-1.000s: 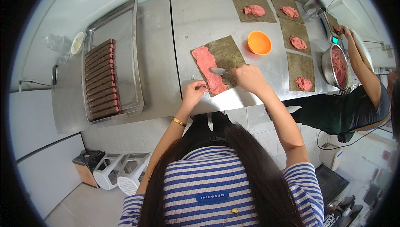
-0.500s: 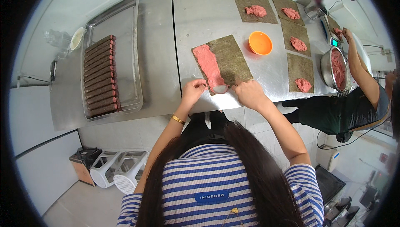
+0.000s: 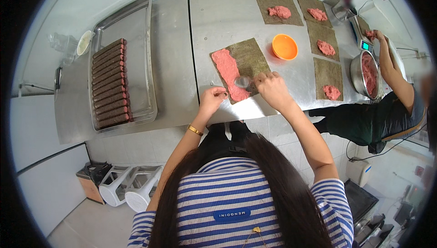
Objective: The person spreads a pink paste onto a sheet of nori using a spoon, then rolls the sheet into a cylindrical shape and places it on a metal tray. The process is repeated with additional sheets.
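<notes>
On the steel table before me lies a dark green nori sheet (image 3: 255, 57). A long strip of pink minced meat (image 3: 226, 67) covers its left side. My right hand (image 3: 272, 88) grips a spoon (image 3: 241, 82), whose bowl is over the lower part of the strip, against its right edge. The spoon's handle is mostly hidden by the fingers. At the sheet's near left edge, my left hand (image 3: 213, 100) has thumb and fingers pinched together on the border of the nori. An orange bowl (image 3: 285, 58) stands to the right, beyond my right hand.
Several nori sheets (image 3: 327, 68) with meat lumps lie to the right. A steel bowl (image 3: 358, 75) of meat and a scale (image 3: 365, 46) stand by a co-worker, whose hand (image 3: 379, 35) touches meat. At left, a metal tray (image 3: 151, 61) holds several nori rolls (image 3: 109, 84).
My right hand has moved the spoon up and slightly right, away from the sheet's near edge. The meat's near end looks more spread out. My left hand has stayed in place.
</notes>
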`<action>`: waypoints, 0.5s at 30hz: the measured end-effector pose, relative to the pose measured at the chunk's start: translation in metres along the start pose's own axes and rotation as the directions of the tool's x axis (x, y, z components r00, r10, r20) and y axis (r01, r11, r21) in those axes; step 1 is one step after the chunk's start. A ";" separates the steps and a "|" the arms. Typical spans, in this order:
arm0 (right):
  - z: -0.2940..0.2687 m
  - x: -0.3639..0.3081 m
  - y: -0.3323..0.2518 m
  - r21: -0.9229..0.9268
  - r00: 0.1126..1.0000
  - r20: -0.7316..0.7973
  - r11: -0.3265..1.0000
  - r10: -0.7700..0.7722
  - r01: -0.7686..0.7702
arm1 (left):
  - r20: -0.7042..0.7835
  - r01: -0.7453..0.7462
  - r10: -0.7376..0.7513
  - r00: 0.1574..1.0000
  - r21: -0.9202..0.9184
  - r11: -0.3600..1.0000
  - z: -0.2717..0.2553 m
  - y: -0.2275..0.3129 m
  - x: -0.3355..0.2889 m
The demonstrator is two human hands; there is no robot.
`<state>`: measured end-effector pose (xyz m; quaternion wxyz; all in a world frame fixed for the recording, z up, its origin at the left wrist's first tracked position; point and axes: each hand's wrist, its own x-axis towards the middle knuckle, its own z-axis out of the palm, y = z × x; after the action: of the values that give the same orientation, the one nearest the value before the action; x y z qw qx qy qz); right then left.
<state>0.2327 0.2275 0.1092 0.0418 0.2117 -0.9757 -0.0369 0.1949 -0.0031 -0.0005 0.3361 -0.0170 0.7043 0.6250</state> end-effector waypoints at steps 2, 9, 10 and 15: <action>-0.002 0.000 0.000 -0.006 0.997 0.000 0.997 0.074 -0.074 | -0.010 -0.014 0.015 1.000 0.040 0.999 0.001 -0.001 -0.001; -0.008 -0.014 -0.024 0.049 0.966 0.256 0.998 0.034 -0.048 | -0.053 -0.054 0.065 0.996 0.198 0.979 0.004 -0.009 0.000; -0.007 -0.017 -0.027 0.057 0.968 0.249 0.998 0.020 -0.035 | -0.078 -0.077 0.098 0.992 0.238 0.968 0.005 -0.009 0.000; -0.007 -0.025 -0.029 0.053 0.979 0.200 0.998 -0.037 0.027 | -0.205 -0.096 0.204 0.957 0.442 0.892 0.015 0.001 -0.006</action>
<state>0.2674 0.2110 0.1116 -0.0631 0.2237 -0.9720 -0.0346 0.2065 0.0082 0.0034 0.1919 0.0344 0.8594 0.4728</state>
